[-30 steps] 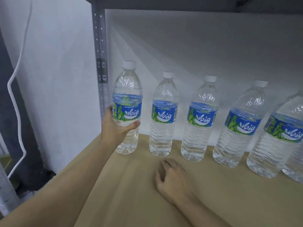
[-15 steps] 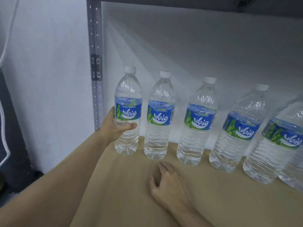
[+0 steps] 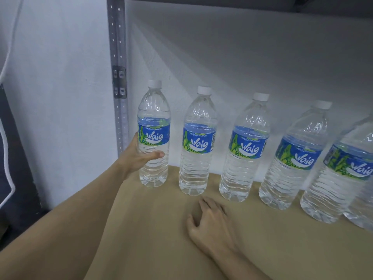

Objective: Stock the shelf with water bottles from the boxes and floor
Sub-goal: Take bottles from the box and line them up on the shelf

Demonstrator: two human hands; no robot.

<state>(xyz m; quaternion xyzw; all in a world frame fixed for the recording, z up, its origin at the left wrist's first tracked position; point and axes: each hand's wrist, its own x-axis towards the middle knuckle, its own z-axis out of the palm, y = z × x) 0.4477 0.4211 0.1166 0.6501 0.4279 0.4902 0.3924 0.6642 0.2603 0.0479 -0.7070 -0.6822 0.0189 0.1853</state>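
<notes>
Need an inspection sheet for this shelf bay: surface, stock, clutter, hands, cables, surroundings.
Surface: tan shelf board, bare in front of the row.
Job's things: leftmost bottle upright, base on the board; second bottle, third bottle, fourth bottle and fifth bottle upright to its right; all capped, labels forward. Another is cut off at the right edge. No boxes in view.
Clutter: nothing seen.
Grippers: left hand grips the leftmost bottle below its label; right hand rests on the board, fingers loosely curled, holding nothing.
Cables: white cable hangs at far left, off the shelf.
Surroundings: grey metal upright left of the row; white back wall behind.
</notes>
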